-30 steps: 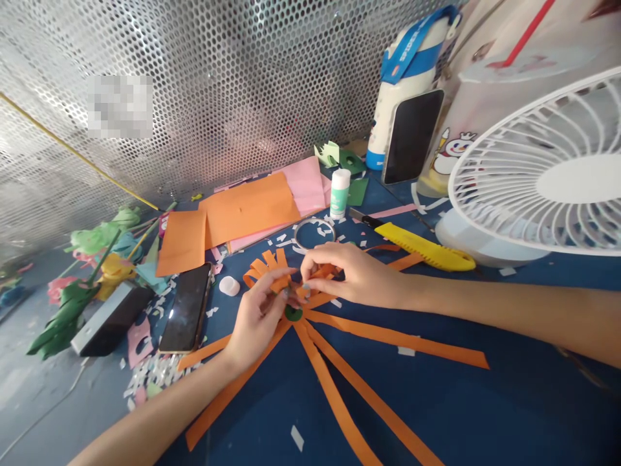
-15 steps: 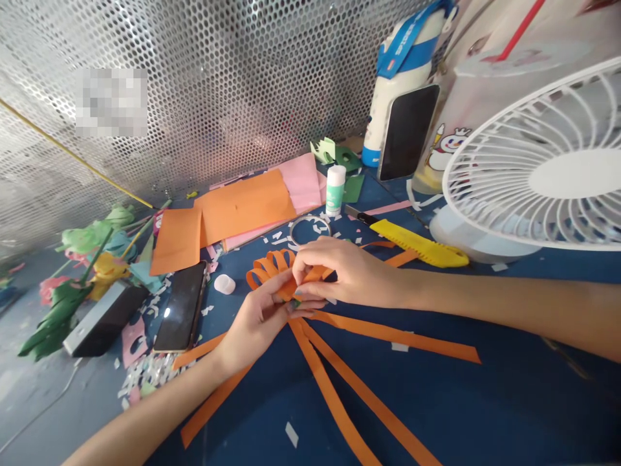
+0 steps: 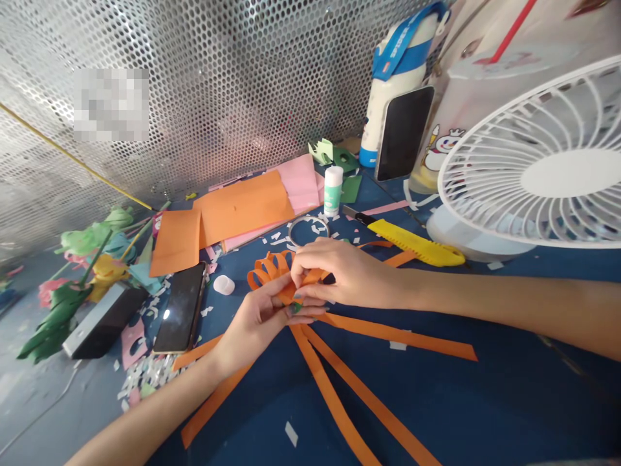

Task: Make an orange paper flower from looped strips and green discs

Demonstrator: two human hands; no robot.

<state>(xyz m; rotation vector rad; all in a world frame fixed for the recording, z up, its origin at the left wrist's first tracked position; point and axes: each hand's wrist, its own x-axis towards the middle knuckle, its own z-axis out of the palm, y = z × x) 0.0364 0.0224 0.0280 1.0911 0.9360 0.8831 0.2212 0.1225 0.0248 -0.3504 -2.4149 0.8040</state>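
Note:
Orange paper strips, several of them bent into loops (image 3: pixel 264 266), meet at a centre between my two hands. My left hand (image 3: pixel 262 309) grips that centre from the lower left, with fingers beneath it and the thumb in front. From the right, my right hand (image 3: pixel 332 272) closes its fingertips on a curled strip at the same spot; the exact pinch is partly hidden. A bit of green shows near the fingertips. Long flat strips (image 3: pixel 334 395) fan out over the blue table toward me, and another strip (image 3: pixel 402 333) runs right.
Behind my hands stand a glue stick (image 3: pixel 332 192), a metal ring (image 3: pixel 309 232) and orange paper sheets (image 3: pixel 247 204). A yellow utility knife (image 3: pixel 417 243) and white fan (image 3: pixel 538 168) are right. A phone (image 3: pixel 182 307), white cap (image 3: pixel 224 285) and paper flowers (image 3: pixel 92 252) lie left.
My hands stay at the looped strips with almost no movement; a little more green shows by the fingertips. The whole view has shifted very slightly.

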